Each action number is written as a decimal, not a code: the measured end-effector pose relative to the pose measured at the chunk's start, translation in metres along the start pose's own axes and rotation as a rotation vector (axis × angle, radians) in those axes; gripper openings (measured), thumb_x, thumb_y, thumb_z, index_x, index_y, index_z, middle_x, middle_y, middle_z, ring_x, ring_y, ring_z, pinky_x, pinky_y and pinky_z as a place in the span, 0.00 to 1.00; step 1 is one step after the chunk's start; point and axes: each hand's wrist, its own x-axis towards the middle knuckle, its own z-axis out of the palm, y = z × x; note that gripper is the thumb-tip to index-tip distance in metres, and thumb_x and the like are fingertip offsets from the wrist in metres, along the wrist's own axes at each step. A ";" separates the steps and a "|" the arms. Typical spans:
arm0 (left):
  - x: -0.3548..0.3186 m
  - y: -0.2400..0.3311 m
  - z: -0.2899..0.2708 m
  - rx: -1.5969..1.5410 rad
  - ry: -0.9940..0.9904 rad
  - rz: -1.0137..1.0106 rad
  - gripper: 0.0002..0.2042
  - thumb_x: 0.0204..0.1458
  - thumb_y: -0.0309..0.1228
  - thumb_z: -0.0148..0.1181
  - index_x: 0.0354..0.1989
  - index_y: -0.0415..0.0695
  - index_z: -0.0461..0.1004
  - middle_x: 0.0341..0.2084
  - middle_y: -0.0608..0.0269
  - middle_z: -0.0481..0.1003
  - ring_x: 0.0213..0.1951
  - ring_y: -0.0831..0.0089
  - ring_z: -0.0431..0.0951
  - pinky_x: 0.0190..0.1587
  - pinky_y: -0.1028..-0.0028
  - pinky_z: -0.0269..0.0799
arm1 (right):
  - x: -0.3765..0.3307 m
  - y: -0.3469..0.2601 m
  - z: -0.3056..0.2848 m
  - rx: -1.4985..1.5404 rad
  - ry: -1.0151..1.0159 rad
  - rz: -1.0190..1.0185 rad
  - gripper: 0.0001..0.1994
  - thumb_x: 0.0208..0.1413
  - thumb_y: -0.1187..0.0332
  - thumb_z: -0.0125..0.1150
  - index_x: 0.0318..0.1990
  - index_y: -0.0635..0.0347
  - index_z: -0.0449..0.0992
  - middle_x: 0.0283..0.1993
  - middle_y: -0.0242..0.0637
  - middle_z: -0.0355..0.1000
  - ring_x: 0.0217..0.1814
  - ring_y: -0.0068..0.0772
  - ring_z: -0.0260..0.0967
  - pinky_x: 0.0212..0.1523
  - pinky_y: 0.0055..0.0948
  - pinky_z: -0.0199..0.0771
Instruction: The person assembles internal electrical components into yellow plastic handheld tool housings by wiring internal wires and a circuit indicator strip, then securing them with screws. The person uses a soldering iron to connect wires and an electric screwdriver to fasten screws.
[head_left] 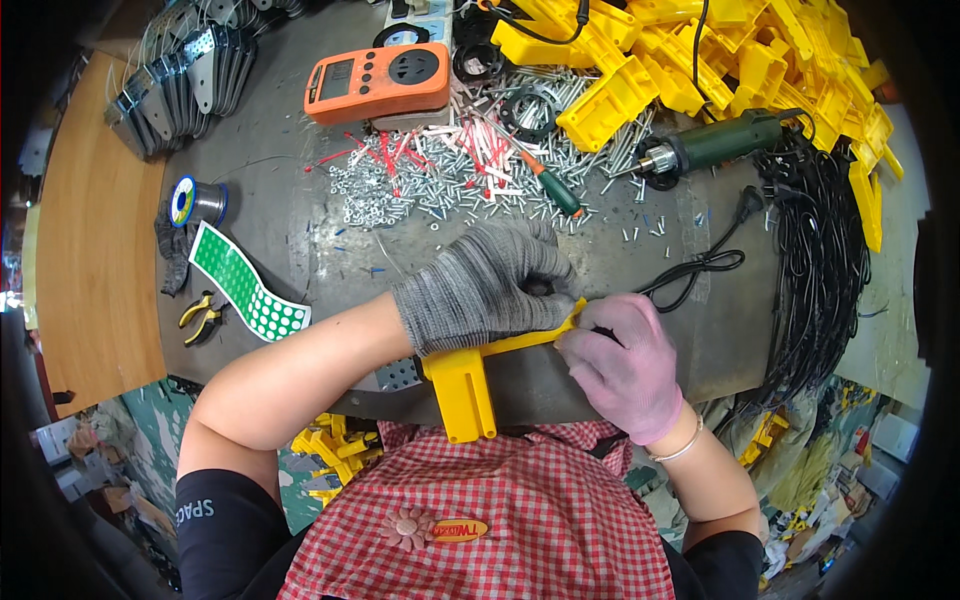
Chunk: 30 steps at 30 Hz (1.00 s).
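Observation:
A yellow plastic housing (462,385) lies at the near edge of the grey workbench (290,210), its end hanging over the edge toward me. My left hand (480,285), in a grey knit glove, is closed over the top of it. My right hand (625,360), in a pink glove, pinches the housing's right end where a black cable (700,265) runs away across the bench. What lies under my left palm is hidden.
Behind my hands are a spread of loose screws (420,185) and red-and-white wire pieces, a green-handled screwdriver (553,185), an orange meter (378,80), a green power tool (715,145), a heap of yellow housings (700,60) and black cable bundles (815,270). At left sit a solder spool (197,200), a green dotted sticker sheet (245,285) and small pliers (200,315).

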 end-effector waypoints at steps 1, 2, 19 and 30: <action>0.001 -0.003 0.000 -0.022 -0.059 -0.004 0.08 0.49 0.29 0.71 0.37 0.42 0.82 0.26 0.59 0.73 0.29 0.63 0.75 0.31 0.67 0.70 | 0.000 0.001 0.000 0.000 0.001 0.001 0.10 0.38 0.75 0.70 0.32 0.54 0.79 0.40 0.33 0.70 0.41 0.41 0.71 0.41 0.37 0.76; 0.002 -0.004 -0.001 -0.044 -0.117 -0.007 0.08 0.49 0.29 0.71 0.37 0.42 0.82 0.26 0.59 0.74 0.29 0.62 0.75 0.31 0.67 0.70 | 0.000 0.001 0.000 0.012 -0.001 0.004 0.10 0.39 0.75 0.69 0.32 0.54 0.79 0.40 0.33 0.70 0.41 0.41 0.71 0.41 0.37 0.76; -0.002 0.019 -0.001 0.026 -0.158 -0.262 0.12 0.58 0.37 0.64 0.41 0.39 0.78 0.31 0.52 0.77 0.36 0.55 0.78 0.42 0.63 0.74 | -0.004 0.009 0.002 0.047 0.022 -0.009 0.10 0.40 0.75 0.70 0.33 0.55 0.79 0.40 0.34 0.72 0.40 0.40 0.73 0.41 0.36 0.76; -0.004 0.011 0.005 0.109 -0.101 -0.119 0.10 0.57 0.35 0.61 0.39 0.40 0.79 0.31 0.47 0.79 0.35 0.48 0.80 0.40 0.58 0.75 | 0.004 0.012 -0.002 0.079 0.039 0.054 0.10 0.46 0.73 0.70 0.37 0.59 0.77 0.40 0.39 0.73 0.40 0.43 0.74 0.42 0.36 0.76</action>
